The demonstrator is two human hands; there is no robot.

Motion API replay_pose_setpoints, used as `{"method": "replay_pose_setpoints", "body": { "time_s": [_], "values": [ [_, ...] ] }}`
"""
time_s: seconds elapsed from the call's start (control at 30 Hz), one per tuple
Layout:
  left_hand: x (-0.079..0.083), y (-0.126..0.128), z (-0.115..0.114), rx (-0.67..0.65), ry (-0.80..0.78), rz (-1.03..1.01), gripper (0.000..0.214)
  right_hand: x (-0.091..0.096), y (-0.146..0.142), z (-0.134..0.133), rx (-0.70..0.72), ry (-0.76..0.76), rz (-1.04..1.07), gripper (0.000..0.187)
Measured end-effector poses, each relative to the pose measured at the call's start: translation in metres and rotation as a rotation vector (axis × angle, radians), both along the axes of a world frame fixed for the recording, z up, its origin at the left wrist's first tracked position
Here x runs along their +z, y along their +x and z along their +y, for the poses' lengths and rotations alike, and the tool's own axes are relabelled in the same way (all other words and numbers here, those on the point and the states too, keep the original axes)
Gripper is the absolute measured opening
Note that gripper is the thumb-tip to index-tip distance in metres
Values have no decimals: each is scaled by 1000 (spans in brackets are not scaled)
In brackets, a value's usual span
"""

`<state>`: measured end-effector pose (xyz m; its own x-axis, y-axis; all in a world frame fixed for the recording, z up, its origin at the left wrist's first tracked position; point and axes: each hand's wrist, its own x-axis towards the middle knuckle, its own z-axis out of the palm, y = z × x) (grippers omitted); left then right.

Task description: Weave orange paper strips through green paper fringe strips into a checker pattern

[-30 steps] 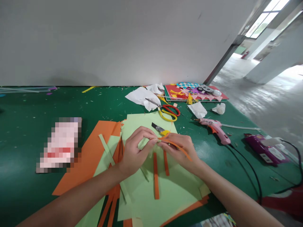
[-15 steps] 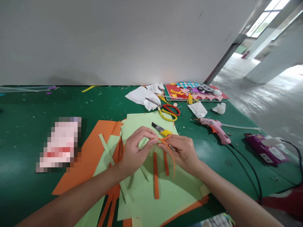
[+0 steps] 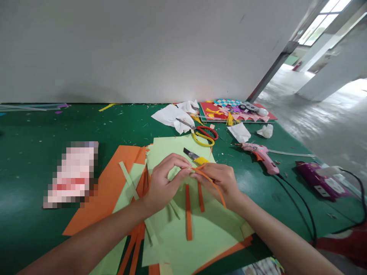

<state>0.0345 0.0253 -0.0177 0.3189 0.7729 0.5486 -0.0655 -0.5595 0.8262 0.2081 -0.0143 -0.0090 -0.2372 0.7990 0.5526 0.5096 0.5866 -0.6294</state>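
My left hand (image 3: 162, 183) and my right hand (image 3: 220, 181) meet fingertip to fingertip above a light green paper sheet (image 3: 200, 233). Both pinch a thin orange paper strip (image 3: 213, 185) that curves down over my right hand, joined to a pale green strip at the pinch point. Two loose orange strips (image 3: 187, 212) lie on the green sheet just below my hands. A yellow utility knife (image 3: 195, 156) rests right behind my fingers.
An orange sheet (image 3: 109, 187) with cut strips lies left. Red-and-yellow scissors (image 3: 205, 135), white tissue (image 3: 172, 116), a pink glue gun (image 3: 262, 154) with black cable, a purple power strip (image 3: 321, 183), a colourful craft board (image 3: 235, 110) and a blurred packet (image 3: 73, 175) sit on the green table.
The free end of the orange strip has swung from hanging under my right hand out to the right over it. Both hands stay in place.
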Motion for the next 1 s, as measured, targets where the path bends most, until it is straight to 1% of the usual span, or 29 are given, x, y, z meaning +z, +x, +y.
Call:
{"method": "replay_pose_setpoints", "body": {
  "time_s": [0.17,0.37,0.5,0.63,0.7,0.8,0.9,0.97,1.0],
  "values": [
    [0,0,0,-17,3,7,10,-1,0,1,-5,-4,-8,23],
    [2,0,0,-14,54,30,9,2,0,1,20,1,-3,14],
    [4,0,-1,-6,88,59,9,0,2,2,26,-10,-26,17],
    [5,-2,-3,1,124,78,10,-1,0,1,16,30,-66,14],
    [5,-2,-4,9,115,91,9,1,-1,0,22,63,-84,17],
    [6,0,-4,36,57,85,8,7,2,-2,10,138,-48,28],
    [7,1,-3,75,-111,35,13,14,9,-1,-96,210,123,26],
    [8,2,-2,87,-242,8,15,18,14,1,-194,194,228,26],
    [8,2,-1,85,-296,5,16,20,17,3,-225,159,258,28]
  ]
}}
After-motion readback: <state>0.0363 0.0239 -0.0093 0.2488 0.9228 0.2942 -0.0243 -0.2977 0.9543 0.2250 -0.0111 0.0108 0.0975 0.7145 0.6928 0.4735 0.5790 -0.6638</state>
